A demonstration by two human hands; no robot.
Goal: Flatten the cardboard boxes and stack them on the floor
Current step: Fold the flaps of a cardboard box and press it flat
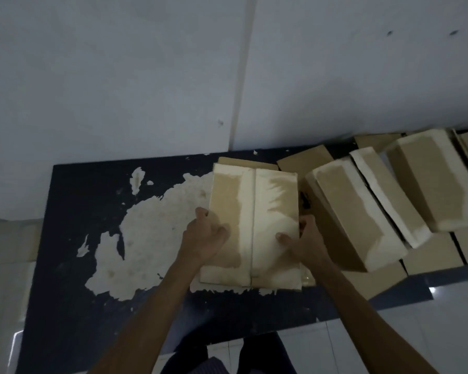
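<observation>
I see my left hand (207, 236) gripping the left edge of the cardboard box (253, 225), with the thumb on top and the fingers curled round the side. My right hand (304, 241) grips the right edge of the same box in the same way, thumb lying on the top face. The box sits in the centre of the frame, its two top flaps meeting along a middle seam, and white torn patches cover much of its surface. It is over a dark mat (73, 211) with a large pale torn patch (157, 225) in the centre left. At the right of the frame, a row of other boxes (362, 217) leans one against the other. Behind everything, in the upper part, stands a pale wall (119, 76).
</observation>
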